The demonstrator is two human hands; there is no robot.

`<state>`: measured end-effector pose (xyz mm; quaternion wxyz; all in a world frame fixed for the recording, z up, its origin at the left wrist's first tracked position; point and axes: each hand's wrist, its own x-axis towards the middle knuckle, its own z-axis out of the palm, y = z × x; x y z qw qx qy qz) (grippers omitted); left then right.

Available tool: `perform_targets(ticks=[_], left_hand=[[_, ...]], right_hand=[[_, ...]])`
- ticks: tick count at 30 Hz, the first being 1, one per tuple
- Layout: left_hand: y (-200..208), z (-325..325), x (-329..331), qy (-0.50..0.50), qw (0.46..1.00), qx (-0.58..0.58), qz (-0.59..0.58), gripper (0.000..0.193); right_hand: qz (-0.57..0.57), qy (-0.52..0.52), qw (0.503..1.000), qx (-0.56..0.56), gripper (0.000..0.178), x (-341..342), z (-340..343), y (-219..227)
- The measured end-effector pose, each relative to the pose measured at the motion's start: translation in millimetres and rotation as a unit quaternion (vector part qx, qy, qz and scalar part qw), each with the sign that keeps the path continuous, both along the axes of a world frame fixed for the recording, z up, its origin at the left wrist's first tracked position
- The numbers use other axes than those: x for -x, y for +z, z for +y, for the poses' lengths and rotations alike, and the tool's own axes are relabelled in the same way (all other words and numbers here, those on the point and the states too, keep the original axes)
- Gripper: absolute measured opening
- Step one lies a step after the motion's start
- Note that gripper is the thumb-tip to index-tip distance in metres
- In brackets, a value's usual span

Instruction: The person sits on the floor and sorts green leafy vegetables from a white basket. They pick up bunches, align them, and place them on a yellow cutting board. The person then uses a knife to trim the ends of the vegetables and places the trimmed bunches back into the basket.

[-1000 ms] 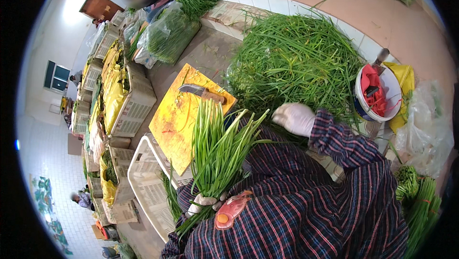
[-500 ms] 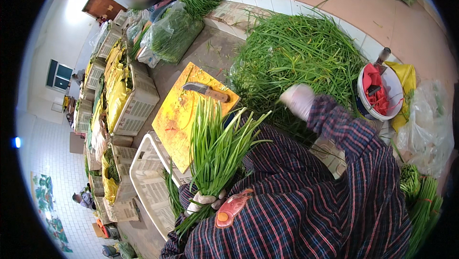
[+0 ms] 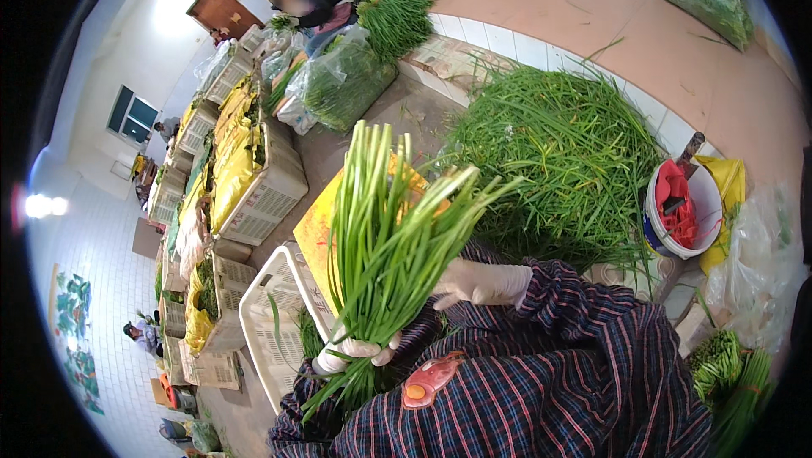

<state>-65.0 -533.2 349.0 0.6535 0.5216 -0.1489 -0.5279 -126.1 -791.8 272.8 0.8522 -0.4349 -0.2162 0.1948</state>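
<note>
Keep your left hand (image 3: 342, 357) snug around the bunch of green stalks (image 3: 385, 242), firm enough that none slip out, yet light enough, I'd judge, not to bruise them. Your grip there is closed: thumb and fingers wrap the bunch low down, with leaf ends hanging below and the pale ends fanning upward. Since the tops splay and lean to the right, evening them from that side would probably work best.

Your right hand (image 3: 482, 283) is just beside the bunch's right edge, fingers loosely bent; whether that grip touches or pinches a stalk, I cannot tell. Bring it in flat and gently, so that stems don't snap.

The bunch stands in front of your checked jacket (image 3: 541, 373) and hides part of the yellow board (image 3: 315, 230). Left of it sits the white crate (image 3: 269, 285); farther out, on the right, lies the loose green heap (image 3: 550, 153), with the white bucket (image 3: 710, 197) beyond.
</note>
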Motion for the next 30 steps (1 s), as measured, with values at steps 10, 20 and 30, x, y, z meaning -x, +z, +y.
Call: perform_targets(ticks=[10, 20, 30], left_hand=[[-30, 14, 41, -0.046, 0.972, -0.122, -0.195, 0.071], [-27, 1, 9, -0.312, 0.887, -0.179, -0.289, 0.083], [73, -13, -106, -0.122, 0.901, 0.002, -0.417, 0.096]], right_hand=[[0.042, -0.15, 0.944, -0.292, 0.097, 8, 10, -48], [0.151, -0.143, 0.924, -0.321, 0.086, -22, 18, -95], [0.117, -0.069, 0.945, -0.296, 0.102, -13, 9, -59]])
